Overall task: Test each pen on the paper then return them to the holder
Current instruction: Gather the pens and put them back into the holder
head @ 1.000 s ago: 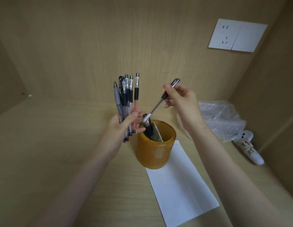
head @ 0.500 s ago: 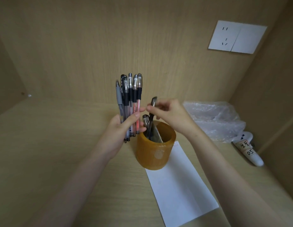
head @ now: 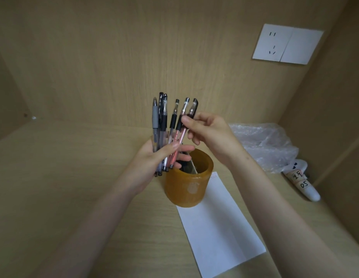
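My left hand (head: 156,159) grips a bundle of several pens (head: 163,125), tips up, just left of an amber round holder (head: 188,185). My right hand (head: 208,133) is above the holder and pinches the upper part of one red-ink pen (head: 181,125) at the right edge of the bundle. Dark pens lie inside the holder (head: 185,167), partly hidden by my left fingers. A white sheet of paper (head: 220,227) lies on the desk, its far end under the holder.
The wooden desk (head: 64,187) is boxed in by wooden walls at the back and both sides. A crumpled clear plastic bag (head: 265,145) and a white labelled tube (head: 303,183) lie at the right. A white wall socket (head: 287,44) sits high on the back wall.
My right hand lowered a black pen into the holder, let it go, then rose to the bundle and took hold of a red-ink pen. The bundle has fanned out slightly.
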{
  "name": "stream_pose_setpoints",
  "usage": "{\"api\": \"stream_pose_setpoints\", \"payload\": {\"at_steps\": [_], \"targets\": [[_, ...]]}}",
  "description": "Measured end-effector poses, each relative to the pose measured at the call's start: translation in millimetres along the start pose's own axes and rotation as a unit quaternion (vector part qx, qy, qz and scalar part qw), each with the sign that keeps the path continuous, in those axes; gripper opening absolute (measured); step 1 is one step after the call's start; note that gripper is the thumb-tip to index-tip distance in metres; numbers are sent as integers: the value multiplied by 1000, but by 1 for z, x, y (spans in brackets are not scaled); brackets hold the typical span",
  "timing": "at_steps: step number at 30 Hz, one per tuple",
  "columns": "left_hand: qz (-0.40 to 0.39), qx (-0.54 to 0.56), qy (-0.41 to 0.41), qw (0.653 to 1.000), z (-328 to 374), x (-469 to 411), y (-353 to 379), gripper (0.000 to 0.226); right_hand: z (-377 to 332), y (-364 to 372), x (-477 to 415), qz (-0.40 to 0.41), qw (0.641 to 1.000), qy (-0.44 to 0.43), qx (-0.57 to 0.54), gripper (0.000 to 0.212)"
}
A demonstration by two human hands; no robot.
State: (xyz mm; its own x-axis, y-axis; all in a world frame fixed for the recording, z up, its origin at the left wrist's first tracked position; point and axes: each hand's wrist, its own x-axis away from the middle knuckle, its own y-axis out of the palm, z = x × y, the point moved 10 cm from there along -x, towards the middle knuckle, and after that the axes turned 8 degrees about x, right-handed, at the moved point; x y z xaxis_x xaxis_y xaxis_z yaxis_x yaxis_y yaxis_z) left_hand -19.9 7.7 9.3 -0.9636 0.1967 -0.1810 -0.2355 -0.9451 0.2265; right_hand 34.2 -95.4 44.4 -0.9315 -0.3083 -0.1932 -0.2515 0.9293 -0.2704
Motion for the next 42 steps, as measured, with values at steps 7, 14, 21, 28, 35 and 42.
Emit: {"api": "stream_pose_setpoints", "payload": {"at_steps": [7,14,21,28,35,42], "targets": [[40,47,0,998,-2,-2,-12,32,1,-60,8,173,984,-17,-46,21],[91,93,-5,991,-8,-3,-17,30,10,-62,8,172,978,-2,121,13],[77,103,-11,992,-7,-3,-10,21,36,-45,14,92,929,59,352,42],[54,40,-5,998,-7,-5,0,27,-13,-28,21,99,990,-39,92,31],[68,69,19,995,-2,-2,-7,27,-14,-59,21,219,973,-50,-42,16],[66,65,7,996,-5,-3,-10,16,10,-69,18,221,972,-25,77,18]]}}
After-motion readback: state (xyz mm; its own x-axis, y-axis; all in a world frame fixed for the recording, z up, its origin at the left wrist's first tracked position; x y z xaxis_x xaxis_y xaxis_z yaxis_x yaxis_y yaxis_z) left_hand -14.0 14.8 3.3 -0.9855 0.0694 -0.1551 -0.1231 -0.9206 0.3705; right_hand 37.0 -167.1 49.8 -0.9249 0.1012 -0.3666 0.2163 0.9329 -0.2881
